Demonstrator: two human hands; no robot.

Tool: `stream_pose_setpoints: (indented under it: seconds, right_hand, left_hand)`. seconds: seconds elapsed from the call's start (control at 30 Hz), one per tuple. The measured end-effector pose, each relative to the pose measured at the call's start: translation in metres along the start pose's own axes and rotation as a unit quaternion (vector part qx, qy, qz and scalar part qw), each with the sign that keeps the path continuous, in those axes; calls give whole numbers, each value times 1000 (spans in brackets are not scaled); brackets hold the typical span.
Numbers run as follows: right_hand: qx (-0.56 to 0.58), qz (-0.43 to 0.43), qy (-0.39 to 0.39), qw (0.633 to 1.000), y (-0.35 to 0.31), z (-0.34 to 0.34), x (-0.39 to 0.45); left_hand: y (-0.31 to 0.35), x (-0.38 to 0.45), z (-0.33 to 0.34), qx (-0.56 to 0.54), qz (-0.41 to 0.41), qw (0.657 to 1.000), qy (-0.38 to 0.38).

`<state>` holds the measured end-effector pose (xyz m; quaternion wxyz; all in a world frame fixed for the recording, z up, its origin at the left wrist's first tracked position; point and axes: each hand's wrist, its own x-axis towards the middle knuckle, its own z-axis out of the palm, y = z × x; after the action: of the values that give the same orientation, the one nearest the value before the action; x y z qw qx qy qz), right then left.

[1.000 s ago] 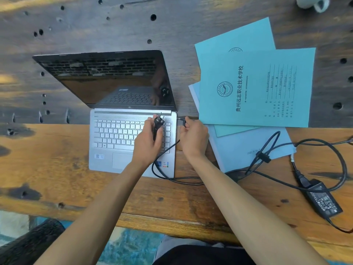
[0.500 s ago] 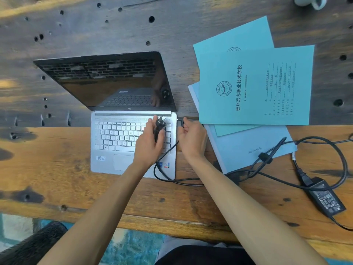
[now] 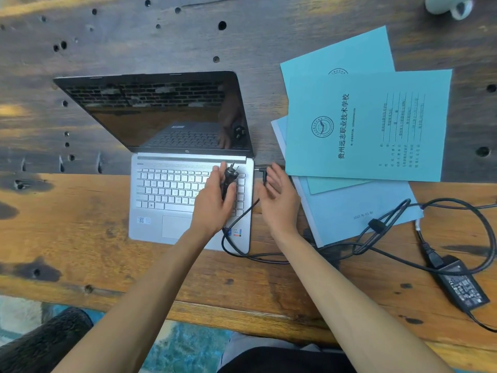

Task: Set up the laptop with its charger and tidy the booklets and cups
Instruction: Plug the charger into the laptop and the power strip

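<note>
A silver laptop point(image 3: 172, 200) stands open on the wooden table, its screen dark. My left hand point(image 3: 215, 203) rests over the keyboard's right side, shut on the black wall plug point(image 3: 230, 175) of the charger. The small black connector point(image 3: 263, 173) sticks out of the laptop's right edge. My right hand point(image 3: 278, 195) hovers just beside it, fingers spread and off the connector. The charger brick point(image 3: 461, 288) lies at the right with its cable point(image 3: 390, 227) looped over the table. Several blue booklets point(image 3: 368, 125) lie fanned to the right of the laptop.
A white cup point(image 3: 447, 4) sits at the top right edge, partly cut off. The table point(image 3: 67, 224) has dark holes across its far half, and its near edge runs below my forearms. A dark object sits at the bottom left below the table.
My right hand has let go of the connector at the laptop's right edge and opened. My left hand still holds the wall plug over the keyboard.
</note>
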<state>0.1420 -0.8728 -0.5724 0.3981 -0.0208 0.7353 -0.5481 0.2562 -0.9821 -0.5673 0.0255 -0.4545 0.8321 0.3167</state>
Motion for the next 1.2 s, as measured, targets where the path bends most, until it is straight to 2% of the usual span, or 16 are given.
stream_pose_setpoints:
  seconds: [0.23,0.77,1.2]
  right_hand:
    - [64,23,55,996,-2,9,3]
    - [104,30,56,993,13,9,1]
    - [88,17,29,996,17,7,1]
  left_hand:
    - [0,0,1,3,-3,1000,3]
    - [5,0,0,24,0,1000,-13]
    - [7,0,1,49,-20,998,-14]
